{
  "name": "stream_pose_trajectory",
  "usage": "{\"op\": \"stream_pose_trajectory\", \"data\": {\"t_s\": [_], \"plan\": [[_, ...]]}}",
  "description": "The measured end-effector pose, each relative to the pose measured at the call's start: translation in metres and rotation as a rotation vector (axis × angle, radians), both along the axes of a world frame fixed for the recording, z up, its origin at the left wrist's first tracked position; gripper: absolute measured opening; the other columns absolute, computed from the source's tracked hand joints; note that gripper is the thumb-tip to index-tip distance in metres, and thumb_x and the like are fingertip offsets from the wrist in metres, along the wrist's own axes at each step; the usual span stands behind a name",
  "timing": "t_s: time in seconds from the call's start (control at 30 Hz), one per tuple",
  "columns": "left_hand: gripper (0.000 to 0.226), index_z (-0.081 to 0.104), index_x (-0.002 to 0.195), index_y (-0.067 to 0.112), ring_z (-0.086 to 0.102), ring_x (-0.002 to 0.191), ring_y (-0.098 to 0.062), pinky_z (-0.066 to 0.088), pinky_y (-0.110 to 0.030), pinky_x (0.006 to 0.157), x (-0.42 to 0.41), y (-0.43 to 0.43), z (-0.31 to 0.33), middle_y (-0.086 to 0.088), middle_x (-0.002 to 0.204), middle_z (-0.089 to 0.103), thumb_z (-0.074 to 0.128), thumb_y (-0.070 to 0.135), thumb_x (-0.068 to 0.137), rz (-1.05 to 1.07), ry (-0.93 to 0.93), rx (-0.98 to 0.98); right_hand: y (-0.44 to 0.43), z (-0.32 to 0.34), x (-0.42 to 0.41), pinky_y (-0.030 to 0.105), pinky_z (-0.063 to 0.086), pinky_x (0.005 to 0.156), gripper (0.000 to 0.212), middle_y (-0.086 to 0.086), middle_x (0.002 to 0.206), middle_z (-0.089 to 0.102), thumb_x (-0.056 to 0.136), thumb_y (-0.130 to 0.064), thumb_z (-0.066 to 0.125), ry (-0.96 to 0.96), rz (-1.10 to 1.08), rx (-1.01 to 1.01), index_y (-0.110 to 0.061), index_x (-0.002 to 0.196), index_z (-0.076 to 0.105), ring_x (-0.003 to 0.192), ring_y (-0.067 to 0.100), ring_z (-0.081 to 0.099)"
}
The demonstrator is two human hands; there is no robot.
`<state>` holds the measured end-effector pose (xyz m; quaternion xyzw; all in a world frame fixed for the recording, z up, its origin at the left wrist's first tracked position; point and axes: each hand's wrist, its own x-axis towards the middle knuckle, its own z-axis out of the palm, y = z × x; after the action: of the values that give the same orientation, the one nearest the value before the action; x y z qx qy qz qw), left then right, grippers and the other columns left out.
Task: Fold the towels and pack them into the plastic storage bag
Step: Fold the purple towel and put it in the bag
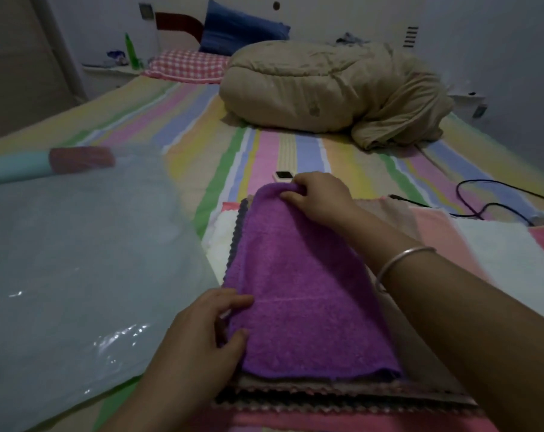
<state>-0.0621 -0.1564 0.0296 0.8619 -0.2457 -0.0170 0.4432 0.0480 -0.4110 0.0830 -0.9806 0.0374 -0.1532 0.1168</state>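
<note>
Pinching the purple towel (301,300) at 12 o'clock with my right hand (320,198), I am gripping it at 8 o'clock with my left hand (199,335).

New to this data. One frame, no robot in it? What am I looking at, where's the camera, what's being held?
No machine here: a person works with two bare hands. The single picture comes from a wide-angle camera worn on the head, looking forward and down, which is why the forearms enter from the bottom.

The surface is a bed with a striped sheet. In the middle lies a stack of towels with a purple towel on top. The right hand pinches the towel's far edge. The left hand lies on its near left edge; whether it pinches there is unclear.

To the left lies the clear plastic storage bag. Farther back are a bundled beige duvet, a black cable and a small white device.
</note>
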Motion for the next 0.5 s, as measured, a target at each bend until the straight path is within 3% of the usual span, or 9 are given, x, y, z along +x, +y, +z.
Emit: {"op": "stream_pose_trajectory", "data": {"t_s": [0.1, 0.3, 0.43, 0.5], "plan": [[0.037, 0.067, 0.1, 0.041, 0.062, 0.082, 0.004, 0.045, -0.006, 0.069, 0.001, 0.006, -0.004, 0.021, 0.111, 0.061, 0.061, 0.041, 0.064, 0.006, 0.027, -0.013, 0.016, -0.01, 0.016, 0.03, 0.035, 0.069, 0.029, 0.005, 0.098, 0.063, 0.091, -0.048, 0.056, 0.088, 0.002, -0.064, -0.019, 0.092, 0.064, 0.097, 0.027, 0.057], [0.037, 0.066, 0.101, 0.039, 0.058, 0.077, 0.007, 0.041, -0.003, 0.067, 0.002, 0.011, -0.004, 0.029, 0.107, 0.058, 0.058, 0.025, 0.067, 0.065, 0.016, -0.038, 0.018, -0.025, 0.022, 0.031, 0.039, 0.073, 0.026, 0.005, 0.098, 0.065, 0.09, -0.048, 0.057, 0.135, -0.056, -0.036, -0.022, 0.087, 0.059, 0.1, 0.027, 0.058], [0.041, 0.066, 0.109, 0.034, 0.054, 0.083, 0.013, 0.04, -0.003, 0.073, 0.001, 0.01, -0.007, 0.026, 0.111, 0.059, 0.065, 0.006, 0.079, 0.086, 0.024, -0.007, 0.02, -0.028, 0.006, 0.04, 0.036, 0.098, 0.045, 0.004, 0.127, 0.056, 0.088, -0.048, 0.06, 0.047, -0.055, -0.063, -0.023, 0.125, 0.053, 0.119, 0.026, 0.046], [0.039, 0.063, 0.114, 0.033, 0.054, 0.08, 0.007, 0.043, -0.013, 0.078, -0.003, 0.009, -0.007, 0.022, 0.113, 0.058, 0.062, 0.017, 0.079, 0.092, 0.0, 0.016, 0.019, -0.028, -0.016, 0.041, 0.029, 0.107, 0.058, 0.006, 0.142, 0.043, 0.089, -0.048, 0.057, 0.023, -0.026, -0.086, -0.023, 0.139, 0.04, 0.132, 0.026, 0.034]]}}
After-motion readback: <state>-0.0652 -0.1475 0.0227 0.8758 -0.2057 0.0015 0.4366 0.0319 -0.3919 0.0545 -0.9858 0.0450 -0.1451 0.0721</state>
